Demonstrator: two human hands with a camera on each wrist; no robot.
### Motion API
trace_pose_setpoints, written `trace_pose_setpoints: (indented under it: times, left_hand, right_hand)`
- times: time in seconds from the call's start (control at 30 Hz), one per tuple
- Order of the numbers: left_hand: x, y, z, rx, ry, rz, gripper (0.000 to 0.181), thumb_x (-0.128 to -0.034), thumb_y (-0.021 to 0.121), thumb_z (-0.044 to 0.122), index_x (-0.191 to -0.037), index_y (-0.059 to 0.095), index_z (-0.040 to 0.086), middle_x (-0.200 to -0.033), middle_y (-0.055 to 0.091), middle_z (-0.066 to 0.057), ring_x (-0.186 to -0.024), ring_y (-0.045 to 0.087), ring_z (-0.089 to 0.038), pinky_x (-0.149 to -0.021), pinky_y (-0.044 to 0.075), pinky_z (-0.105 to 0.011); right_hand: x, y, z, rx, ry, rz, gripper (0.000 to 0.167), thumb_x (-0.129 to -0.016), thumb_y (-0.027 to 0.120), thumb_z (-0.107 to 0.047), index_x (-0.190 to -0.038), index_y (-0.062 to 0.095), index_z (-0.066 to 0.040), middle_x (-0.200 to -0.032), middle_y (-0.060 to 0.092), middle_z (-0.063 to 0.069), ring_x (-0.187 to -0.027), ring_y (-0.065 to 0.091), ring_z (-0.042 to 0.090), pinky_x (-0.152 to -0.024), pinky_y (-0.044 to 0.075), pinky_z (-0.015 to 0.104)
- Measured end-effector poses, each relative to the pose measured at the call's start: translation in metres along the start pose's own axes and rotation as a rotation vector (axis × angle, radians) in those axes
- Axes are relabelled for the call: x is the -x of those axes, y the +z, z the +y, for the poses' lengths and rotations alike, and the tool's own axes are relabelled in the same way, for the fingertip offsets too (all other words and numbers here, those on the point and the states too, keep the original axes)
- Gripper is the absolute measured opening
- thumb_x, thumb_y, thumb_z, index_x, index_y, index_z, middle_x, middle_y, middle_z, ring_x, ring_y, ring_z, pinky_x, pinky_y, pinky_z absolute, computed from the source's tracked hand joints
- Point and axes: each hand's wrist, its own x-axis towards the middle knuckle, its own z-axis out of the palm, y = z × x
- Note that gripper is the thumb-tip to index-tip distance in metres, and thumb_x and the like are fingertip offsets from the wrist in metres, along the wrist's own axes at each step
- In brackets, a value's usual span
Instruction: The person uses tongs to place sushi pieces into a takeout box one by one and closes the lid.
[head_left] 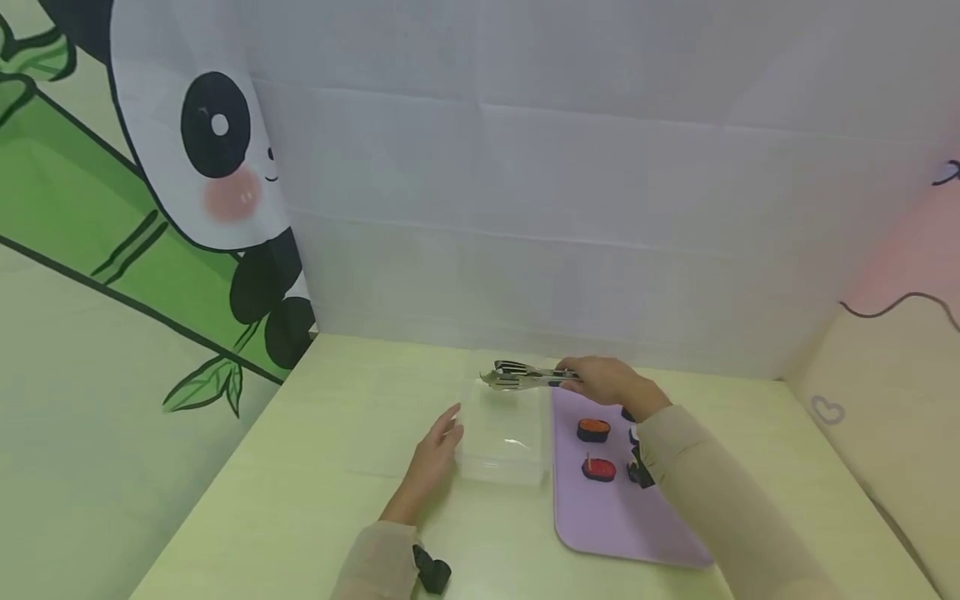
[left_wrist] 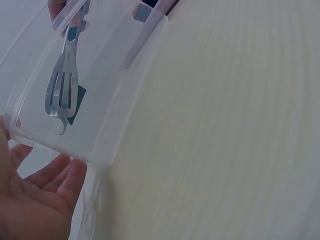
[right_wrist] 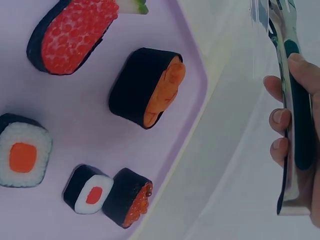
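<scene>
My right hand (head_left: 609, 382) grips metal tongs (head_left: 528, 379) by the dark handle inlay. The slotted heads are over the far part of a clear plastic container (head_left: 498, 471). Behind one head, the left wrist view shows a small dark piece (left_wrist: 80, 100) with a pale green curl; its kind is unclear, and it seems to be between the tongs. Beside the container's left wall is my left hand (head_left: 433, 458), loosely bent fingers (left_wrist: 75, 182) touching the plastic. Right of the container lies a purple tray (head_left: 600, 529) with several sushi pieces, including an orange-topped one (head_left: 593, 430).
A faint transparent lid-like sheet (head_left: 375, 433) lies left of the container. On the tray are a red-topped sushi (head_left: 598, 470) and rolls (right_wrist: 24, 157), some partly hidden by my right arm. A white cloth wall (head_left: 570, 250) borders the table's back edge.
</scene>
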Motion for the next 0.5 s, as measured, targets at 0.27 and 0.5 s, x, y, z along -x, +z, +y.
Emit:
trace_pose_setpoints:
  times: [0.27, 0.5]
  left_hand:
    - [-0.001, 0.000, -0.001, -0.002, -0.007, 0.016, 0.047, -0.1059, 0.041, 0.031, -0.150, 0.038, 0.018, -0.142, 0.046, -0.022, -0.125, 0.046, -0.044, -0.100, 0.038, -0.060]
    - [-0.001, -0.001, -0.002, 0.000, 0.006, 0.001, 0.047, -0.1061, 0.041, 0.029, -0.151, 0.037, 0.017, -0.142, 0.046, -0.023, -0.125, 0.046, -0.045, -0.099, 0.038, -0.062]
  right_hand:
    - [-0.019, 0.003, -0.015, 0.104, -0.040, -0.066, 0.036, -0.101, 0.056, -0.030, -0.132, 0.057, -0.012, -0.116, 0.065, 0.006, -0.102, 0.062, 0.023, -0.085, 0.050, 0.047]
    - [-0.030, 0.004, -0.028, 0.136, -0.001, -0.123, 0.034, -0.100, 0.057, -0.027, -0.130, 0.057, -0.012, -0.115, 0.066, 0.005, -0.097, 0.062, 0.021, -0.080, 0.051, 0.045]
